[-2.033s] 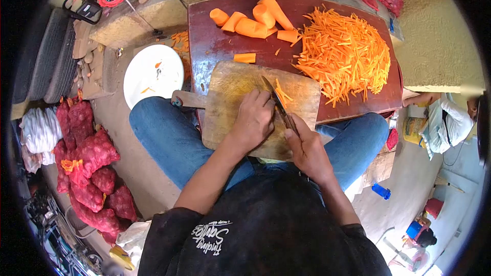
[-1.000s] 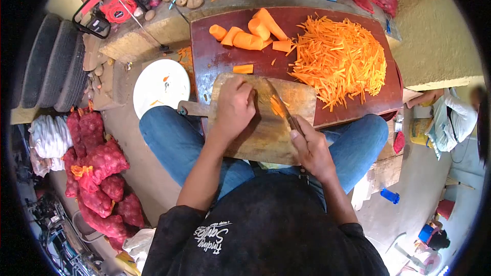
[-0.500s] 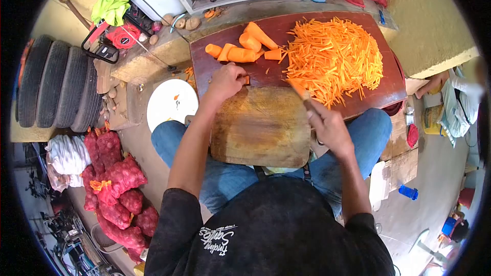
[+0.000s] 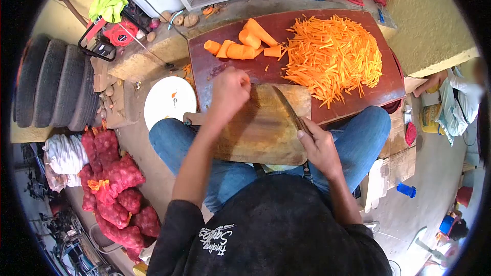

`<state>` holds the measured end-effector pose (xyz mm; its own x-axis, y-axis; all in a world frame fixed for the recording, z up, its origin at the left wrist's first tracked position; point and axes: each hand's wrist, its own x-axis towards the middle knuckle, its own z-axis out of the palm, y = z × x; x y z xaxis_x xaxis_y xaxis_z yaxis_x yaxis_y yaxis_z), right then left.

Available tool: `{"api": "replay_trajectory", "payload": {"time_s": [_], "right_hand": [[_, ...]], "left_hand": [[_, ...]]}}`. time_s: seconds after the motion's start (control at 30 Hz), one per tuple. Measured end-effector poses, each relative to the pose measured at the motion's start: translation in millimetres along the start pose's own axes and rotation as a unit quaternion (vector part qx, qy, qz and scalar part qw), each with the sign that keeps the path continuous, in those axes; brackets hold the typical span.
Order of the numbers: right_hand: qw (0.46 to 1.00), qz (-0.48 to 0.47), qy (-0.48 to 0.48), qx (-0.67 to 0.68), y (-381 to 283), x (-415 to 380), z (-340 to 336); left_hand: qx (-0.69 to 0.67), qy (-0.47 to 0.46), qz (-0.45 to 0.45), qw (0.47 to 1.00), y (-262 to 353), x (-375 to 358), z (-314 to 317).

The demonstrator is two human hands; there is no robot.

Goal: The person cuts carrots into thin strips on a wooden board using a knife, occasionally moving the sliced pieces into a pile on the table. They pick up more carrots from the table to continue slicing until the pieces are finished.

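My right hand grips a knife by its handle. The blade points away from me and to the left, over the right half of a worn wooden cutting board across my lap. Fingers curled, my left hand is over the board's far left corner; what it holds, if anything, is hidden. Beyond it, peeled carrot chunks lie on a dark red tabletop. To their right rises a large heap of carrot sticks.
A white round lid or bucket top with orange scraps is left of my knee. Red mesh sacks and stacked tyres stand further left. Potatoes rest on the ledge behind. A blue object lies on the floor at right.
The knife has moved from beside the carrot heap onto the board, my right hand coming nearer to me. My left hand has shifted right and toward me, from the tabletop over the board.
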<state>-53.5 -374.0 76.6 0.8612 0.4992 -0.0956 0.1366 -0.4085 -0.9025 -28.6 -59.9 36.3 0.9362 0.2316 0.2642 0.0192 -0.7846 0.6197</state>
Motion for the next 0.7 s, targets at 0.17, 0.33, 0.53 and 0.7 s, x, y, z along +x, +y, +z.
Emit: {"api": "replay_trajectory", "payload": {"time_s": [0.17, 0.33, 0.53, 0.7], "right_hand": [[0.996, 0.056, -0.044, 0.045, 2, 1, 2], [0.995, 0.048, -0.06, 0.062, 7, 10, -1], [0.989, 0.048, -0.092, 0.104, 4, 22, 3], [0.956, 0.123, -0.113, 0.24, 14, 20, -8]], "left_hand": [[-0.098, -0.029, -0.06, 0.993, 80, -60, 30], [-0.21, -0.027, -0.064, 0.975, 85, -85, 38], [-0.226, -0.013, -0.005, 0.974, 70, -96, 50], [-0.185, 0.035, 0.075, 0.979, 67, -91, 65]]}}
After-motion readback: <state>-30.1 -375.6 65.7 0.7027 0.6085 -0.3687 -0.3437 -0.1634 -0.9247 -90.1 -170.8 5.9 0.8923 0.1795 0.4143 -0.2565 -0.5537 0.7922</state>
